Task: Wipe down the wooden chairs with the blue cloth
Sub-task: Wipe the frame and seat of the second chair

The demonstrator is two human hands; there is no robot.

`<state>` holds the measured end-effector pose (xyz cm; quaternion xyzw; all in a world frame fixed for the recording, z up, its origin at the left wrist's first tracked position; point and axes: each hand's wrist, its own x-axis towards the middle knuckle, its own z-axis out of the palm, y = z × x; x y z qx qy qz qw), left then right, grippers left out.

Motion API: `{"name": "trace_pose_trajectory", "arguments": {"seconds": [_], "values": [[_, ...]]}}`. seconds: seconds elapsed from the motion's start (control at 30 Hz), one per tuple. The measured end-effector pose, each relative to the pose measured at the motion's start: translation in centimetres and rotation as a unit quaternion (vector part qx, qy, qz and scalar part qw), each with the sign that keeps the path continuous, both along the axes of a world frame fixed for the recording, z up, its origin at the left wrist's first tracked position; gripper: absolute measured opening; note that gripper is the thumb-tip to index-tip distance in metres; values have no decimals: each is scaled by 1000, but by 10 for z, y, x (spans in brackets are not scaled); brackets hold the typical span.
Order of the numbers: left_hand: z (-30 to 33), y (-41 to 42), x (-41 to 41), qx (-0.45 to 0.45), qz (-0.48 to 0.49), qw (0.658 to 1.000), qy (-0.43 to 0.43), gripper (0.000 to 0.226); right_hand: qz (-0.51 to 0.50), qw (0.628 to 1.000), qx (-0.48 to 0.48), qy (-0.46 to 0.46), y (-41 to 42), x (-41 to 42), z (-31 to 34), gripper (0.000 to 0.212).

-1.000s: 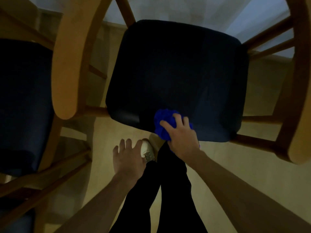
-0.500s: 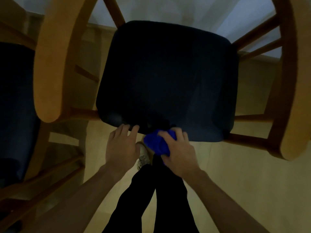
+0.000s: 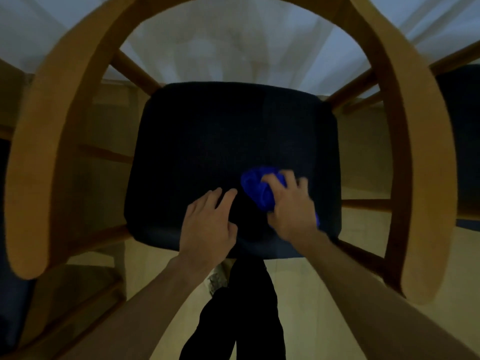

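Here, left hand rests flat on seat cushion, fingers relaxed. Right hand presses bunched blue cloth onto cushion, fingers curled over it. Judgement: overlapping strokes next, then the wooden armrests beyond.

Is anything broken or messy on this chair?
Nothing stands out. The right hand presses the bunched blue cloth on the dark seat cushion; the left hand rests beside it. No visible spills or damage.

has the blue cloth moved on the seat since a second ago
Yes. The blue cloth, held by the right hand, has gone from the front edge of the seat cushion further in toward the chair back.
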<state>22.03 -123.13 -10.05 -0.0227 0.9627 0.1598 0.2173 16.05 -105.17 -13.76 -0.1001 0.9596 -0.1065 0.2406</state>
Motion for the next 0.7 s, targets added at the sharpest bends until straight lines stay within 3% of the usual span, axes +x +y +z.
{"name": "trace_pose_trajectory", "arguments": {"seconds": [0.17, 0.27, 0.47, 0.6, 0.7], "values": [[1, 13, -27, 7, 10, 1000, -24, 64, 57, 990, -38, -121, 17, 53, 8, 80], [3, 11, -44, 8, 25, 999, -25, 65, 25, 982, -67, -176, 23, 23, 17, 76], [2, 2, -74, 6, 37, 999, -12, 66, -22, 997, -69, 12, 17, -133, 28, 77], [-7, -3, -91, 4, 27, 999, -16, 70, 29, 999, 1, -21, 4, -224, 15, 77], [-11, -3, -106, 11, 23, 1000, 0, 71, 95, 995, 33, -9, -5, -233, 7, 75]]}}
